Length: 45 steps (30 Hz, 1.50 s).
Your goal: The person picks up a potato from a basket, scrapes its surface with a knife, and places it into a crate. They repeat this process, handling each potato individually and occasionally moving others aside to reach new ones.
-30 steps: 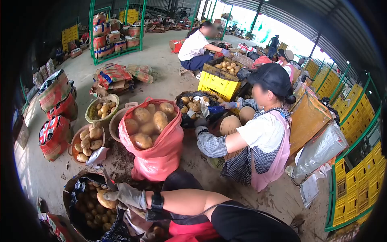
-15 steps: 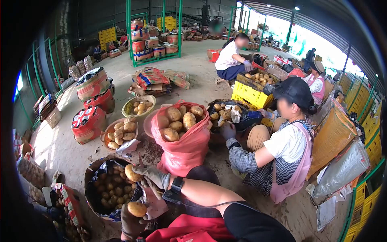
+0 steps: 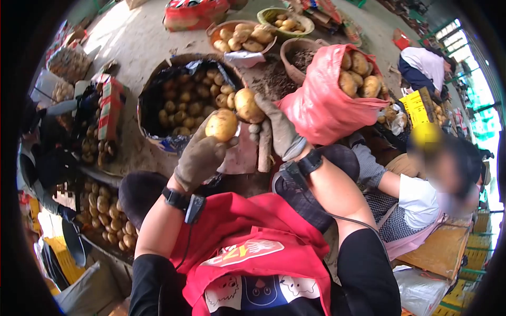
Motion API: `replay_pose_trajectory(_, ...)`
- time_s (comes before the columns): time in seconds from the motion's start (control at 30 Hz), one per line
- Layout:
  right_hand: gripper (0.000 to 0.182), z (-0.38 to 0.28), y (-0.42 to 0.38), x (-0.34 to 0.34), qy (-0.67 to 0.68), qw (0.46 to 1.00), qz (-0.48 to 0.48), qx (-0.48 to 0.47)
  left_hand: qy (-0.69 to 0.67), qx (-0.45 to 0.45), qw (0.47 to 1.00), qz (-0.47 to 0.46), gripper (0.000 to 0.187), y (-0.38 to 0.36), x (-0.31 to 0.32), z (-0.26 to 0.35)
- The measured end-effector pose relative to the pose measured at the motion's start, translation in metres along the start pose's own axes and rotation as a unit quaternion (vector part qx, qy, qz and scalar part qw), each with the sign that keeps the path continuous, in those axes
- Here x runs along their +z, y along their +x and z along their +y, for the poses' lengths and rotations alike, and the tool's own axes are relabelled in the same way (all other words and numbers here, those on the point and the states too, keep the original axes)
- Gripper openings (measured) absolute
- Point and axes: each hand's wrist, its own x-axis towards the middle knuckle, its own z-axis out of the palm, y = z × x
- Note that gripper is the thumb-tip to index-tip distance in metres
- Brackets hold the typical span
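Note:
My left hand, in a grey-brown work glove, is closed around a yellow potato. Close beside it, my right hand, gloved too, grips a second potato between thumb and fingers. Both potatoes are held above my lap, near the edge of a round container lined with black plastic, with many small potatoes inside. A pinkish sheet shows beneath my hands. To the right stands a pink woven sack, its open mouth full of large potatoes.
An orange basin and a green-rimmed basin hold potatoes beyond the container. A brown bowl stands near the sack. A co-worker sits close on my right; another person crouches farther off. More potatoes lie at left.
My view has tilted down and turned, so both forearms and my red apron now show. The two potatoes remain in my hands, now side by side.

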Motion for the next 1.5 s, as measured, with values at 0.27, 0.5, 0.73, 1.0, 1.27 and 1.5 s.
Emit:
replay_pose_trajectory(0.27, 0.051, 0.002, 0.010, 0.028, 0.022, 0.998, 0.017, 0.063, 0.159, 0.099, 0.979, 0.075, 0.089, 0.010, -0.021, -0.016)
replay_pose_trajectory(0.5, 0.048, 0.009, 0.018, 0.035, 0.043, 0.995, 0.040, 0.079, 0.394, 0.172, 0.893, 0.135, 0.051, 0.009, -0.044, 0.000)
replay_pose_trajectory(0.73, 0.049, 0.014, 0.020, 0.021, 0.043, 0.997, 0.041, 0.053, 0.120, 0.040, 0.984, 0.125, 0.078, 0.000, -0.018, 0.002)
replay_pose_trajectory(1.0, 0.053, 0.015, 0.014, 0.016, 0.039, 0.999, -0.008, 0.035, 0.292, 0.175, 0.937, 0.079, 0.089, 0.001, -0.019, -0.012)
replay_pose_trajectory(1.27, 0.057, 0.023, 0.020, 0.007, 0.038, 0.999, -0.013, 0.022, 0.147, 0.097, 0.983, 0.058, 0.093, 0.003, -0.012, -0.017)
replay_pose_trajectory(1.5, 0.057, 0.019, 0.009, 0.033, -0.064, 0.998, -0.003, 0.020, 0.194, 0.092, 0.973, 0.087, 0.087, 0.007, -0.014, -0.014)
